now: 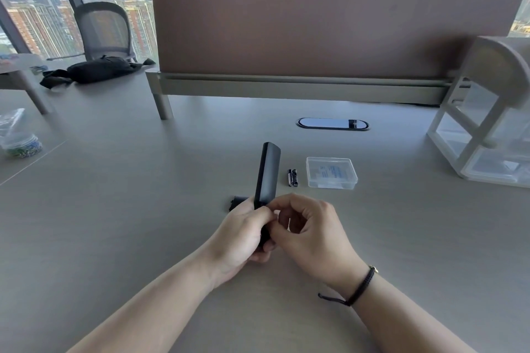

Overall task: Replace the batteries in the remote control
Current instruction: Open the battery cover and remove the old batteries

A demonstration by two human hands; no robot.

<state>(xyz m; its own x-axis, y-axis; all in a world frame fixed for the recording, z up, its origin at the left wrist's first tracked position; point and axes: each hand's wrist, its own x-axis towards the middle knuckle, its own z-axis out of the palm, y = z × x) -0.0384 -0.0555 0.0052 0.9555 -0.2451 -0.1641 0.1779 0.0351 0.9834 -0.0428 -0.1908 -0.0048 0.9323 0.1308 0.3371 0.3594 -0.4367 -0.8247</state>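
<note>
Remote (268,172): black, lower centre of the frame, tilted up off the desk (143,195), its lower end wrapped in the left hand (243,233). Right hand (311,231): fingers curled, thumb and forefinger pinched at the remote's lower end; whether they hold anything small cannot be told. Batteries (292,177): two, side by side on the desk, right of the remote. Clear box (331,172): just right of the batteries. Small black part (237,201): on the desk behind the left hand, mostly hidden.
</note>
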